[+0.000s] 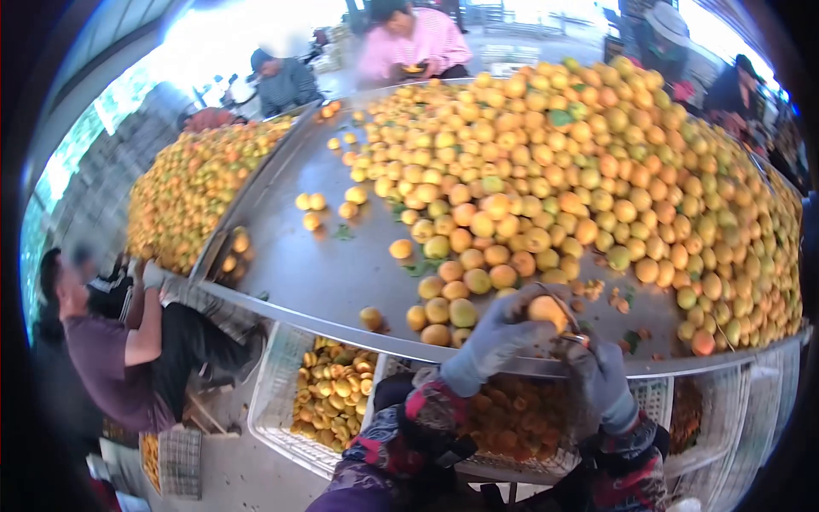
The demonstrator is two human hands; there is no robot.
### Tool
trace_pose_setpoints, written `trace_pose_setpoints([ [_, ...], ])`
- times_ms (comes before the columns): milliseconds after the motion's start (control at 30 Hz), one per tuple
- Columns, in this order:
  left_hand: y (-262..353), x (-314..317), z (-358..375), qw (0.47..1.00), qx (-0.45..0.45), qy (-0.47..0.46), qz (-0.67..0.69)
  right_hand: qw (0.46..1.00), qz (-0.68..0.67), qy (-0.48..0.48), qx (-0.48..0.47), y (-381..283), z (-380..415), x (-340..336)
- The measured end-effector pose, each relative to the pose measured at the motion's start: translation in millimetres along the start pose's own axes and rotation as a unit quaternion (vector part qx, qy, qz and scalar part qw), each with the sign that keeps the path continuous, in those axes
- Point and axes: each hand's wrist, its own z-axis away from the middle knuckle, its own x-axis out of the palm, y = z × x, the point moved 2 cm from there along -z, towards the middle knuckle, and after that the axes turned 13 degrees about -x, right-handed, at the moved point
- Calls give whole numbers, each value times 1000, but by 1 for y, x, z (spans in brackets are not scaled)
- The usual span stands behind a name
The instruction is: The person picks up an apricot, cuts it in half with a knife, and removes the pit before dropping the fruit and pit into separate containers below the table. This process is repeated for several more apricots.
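Note:
My left hand (pixel 499 334), in a grey-blue glove, is closed around an orange-yellow apricot (pixel 547 313) just over the front edge of a metal table (pixel 333 271). Right beside it my right hand (pixel 602 377), gloved too, is closed on a small metal tool (pixel 577 338) held against the fruit's side; its exact kind I cannot tell. Loose whole apricots (pixel 452 303) lie near my left hand, and torn fruit scraps are scattered beyond the right one. Below my wrists, a crate of dark orange fruit pieces (pixel 516 418) is partly hidden by my arms.
A large apricot heap (pixel 546 162) covers the table's back and right. Halved apricots fill a white crate (pixel 277 388) below the edge. At the left, a person (pixel 111 358) sits by another apricot pile (pixel 200 183). Another person in pink (pixel 418 47) works across the table.

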Motion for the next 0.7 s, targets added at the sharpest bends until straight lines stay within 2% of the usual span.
trace_pose_setpoints([
  [233,2,-2,1,999,-8,-20,-31,999,-33,12,-17,6,-1,15],
  [267,4,1,-1,999,1,-23,-37,996,-81,29,18,8,0,15],
  [300,-2,3,-5,997,40,-53,43,989,-128,46,53,10,1,15],
  [333,-10,7,-8,997,43,-53,42,990,-128,44,51,11,0,17],
  [400,-26,10,-9,979,49,14,196,991,-101,75,40,13,-2,19],
  [467,-32,11,-7,983,29,16,182,993,-69,91,5,15,-5,25],
  [533,-26,16,-3,966,24,12,259,993,-40,108,-26,13,-7,30],
  [567,-27,10,-2,965,21,14,260,994,-21,98,-42,11,-8,31],
  [633,-32,1,-4,984,49,29,171,992,51,63,-94,7,-10,28],
  [700,-14,3,9,990,3,53,127,982,126,41,-134,2,-10,21],
])
